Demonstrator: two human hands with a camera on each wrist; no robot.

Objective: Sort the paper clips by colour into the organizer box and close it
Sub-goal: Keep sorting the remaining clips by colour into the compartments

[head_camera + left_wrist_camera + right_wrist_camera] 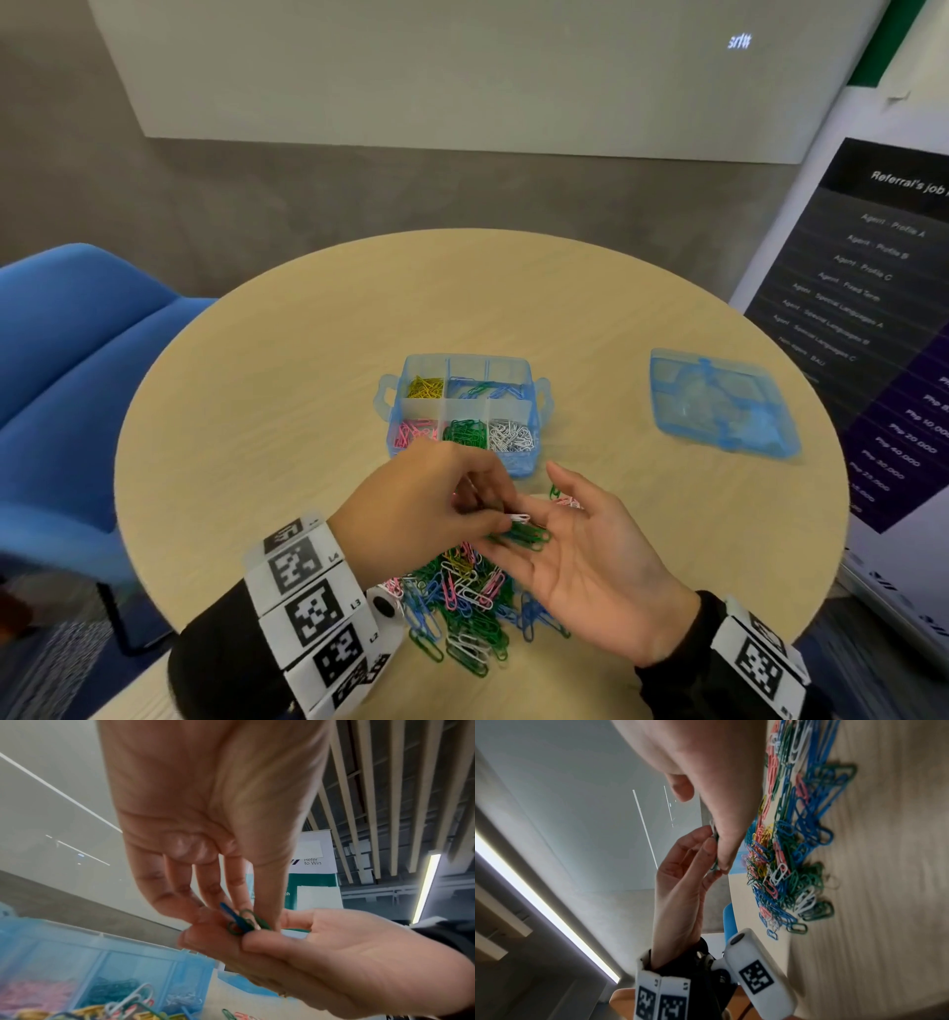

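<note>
At the lower centre of the head view, the right hand [590,560] lay palm-up with fingers spread, a small bunch of green clips [524,534] resting on them. The left hand [431,503] pinched at that bunch with fingertips and thumb. Below both hands a mixed pile of paper clips [462,611] lay on the round worktop [257,411]. Just above the hands sat the open organizer box [464,411], clips sorted in its compartments. Its lid [719,401] lay well apart at the right.
</note>
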